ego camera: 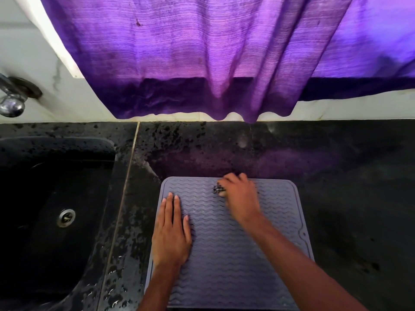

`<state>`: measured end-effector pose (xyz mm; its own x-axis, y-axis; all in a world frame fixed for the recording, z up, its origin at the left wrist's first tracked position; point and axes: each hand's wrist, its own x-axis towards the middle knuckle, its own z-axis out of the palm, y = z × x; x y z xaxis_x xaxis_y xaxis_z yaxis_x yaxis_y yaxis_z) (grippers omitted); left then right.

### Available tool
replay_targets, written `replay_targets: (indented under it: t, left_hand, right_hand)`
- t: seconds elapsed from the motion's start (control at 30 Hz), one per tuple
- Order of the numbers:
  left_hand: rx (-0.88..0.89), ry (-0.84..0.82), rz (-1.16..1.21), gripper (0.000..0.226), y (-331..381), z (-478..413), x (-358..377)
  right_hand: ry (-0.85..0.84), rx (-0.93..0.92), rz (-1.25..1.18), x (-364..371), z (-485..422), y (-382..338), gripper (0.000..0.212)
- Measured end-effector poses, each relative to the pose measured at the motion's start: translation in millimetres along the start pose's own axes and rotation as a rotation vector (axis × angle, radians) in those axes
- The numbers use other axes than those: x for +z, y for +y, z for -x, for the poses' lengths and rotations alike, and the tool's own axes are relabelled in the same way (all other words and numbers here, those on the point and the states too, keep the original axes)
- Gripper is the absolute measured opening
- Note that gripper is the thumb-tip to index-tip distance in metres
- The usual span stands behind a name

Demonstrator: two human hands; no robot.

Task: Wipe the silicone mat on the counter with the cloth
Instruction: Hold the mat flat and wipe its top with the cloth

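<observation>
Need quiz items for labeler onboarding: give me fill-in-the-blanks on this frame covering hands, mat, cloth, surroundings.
1. The left hand lies ____ on the mat, fingers straight.
2. The right hand grips the cloth near the mat's ____ edge.
3. The sink sits to the mat's ____.
4. A ____ curtain hangs above the counter.

Missing words: flat; far; left; purple.

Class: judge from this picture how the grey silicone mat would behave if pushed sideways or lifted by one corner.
The mat may slide: the left hand presses flat on it, seemingly steadying it, and the counter looks wet by the sink. Lifted, it would probably droop, being thin and lying flat.
</observation>
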<state>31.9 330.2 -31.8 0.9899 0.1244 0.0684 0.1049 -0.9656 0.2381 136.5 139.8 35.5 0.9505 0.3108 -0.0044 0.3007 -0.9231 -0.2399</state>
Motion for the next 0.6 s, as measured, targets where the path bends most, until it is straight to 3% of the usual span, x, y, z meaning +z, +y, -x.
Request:
replay_targets:
  t: [0.2, 0.53, 0.6]
  left_hand:
    - [-0.015, 0.029, 0.056, 0.062, -2, 0, 2]
    - [-0.016, 0.068, 0.108, 0.061, -5, 0, 6]
    - [-0.023, 0.075, 0.103, 0.061, -4, 1, 6]
  right_hand:
    - [-0.003, 0.062, 0.071, 3, 5, 9, 0.045]
    - [-0.035, 0.268, 0.221, -27, 46, 118, 0.057]
    - [-0.031, 0.342, 0.243, -34, 55, 138, 0.051]
